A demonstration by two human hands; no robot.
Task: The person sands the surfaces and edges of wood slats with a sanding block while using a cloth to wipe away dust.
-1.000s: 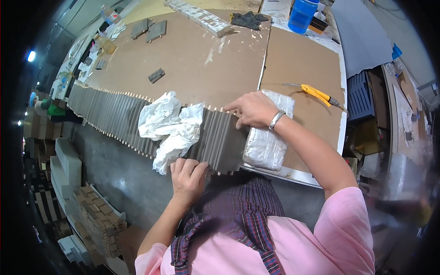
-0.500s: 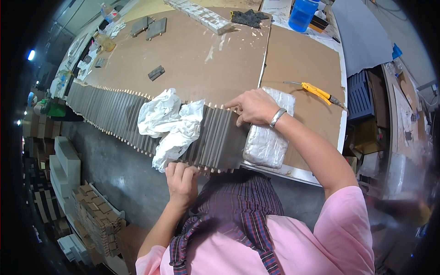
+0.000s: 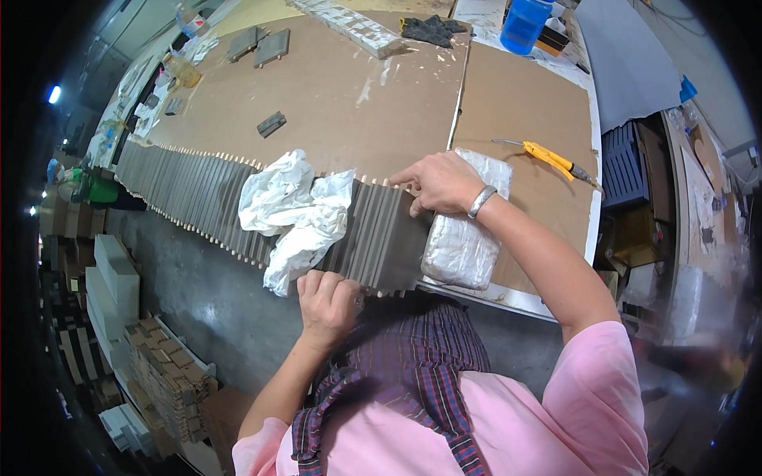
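A long row of grey slats (image 3: 381, 238) stands packed side by side, with pale wooden dowel ends (image 3: 366, 180) sticking out along its far and near edges. My right hand (image 3: 447, 186) rests at the far corner of the row's right end, index finger stretched onto the dowel ends, thumb apart below it. At the near edge my left hand (image 3: 329, 308) is closed with fingers curled; whether something small is inside cannot be made out. A crumpled white cloth (image 3: 298, 214) lies over the slats. Touching the row's right end is a white plastic-wrapped block (image 3: 468, 238), under my right wrist.
A yellow-handled tool (image 3: 552, 161) with a thin metal tip lies at the right. Farther off are small grey pieces (image 3: 271, 124), a white-smeared bar (image 3: 349, 28), a dark glove (image 3: 431, 32) and a blue container (image 3: 525, 25). Stacked slats (image 3: 171, 373) stand low at the left.
My left hand has shifted a little to the right along the near edge, away from the cloth's lower end. My right hand has stayed almost still.
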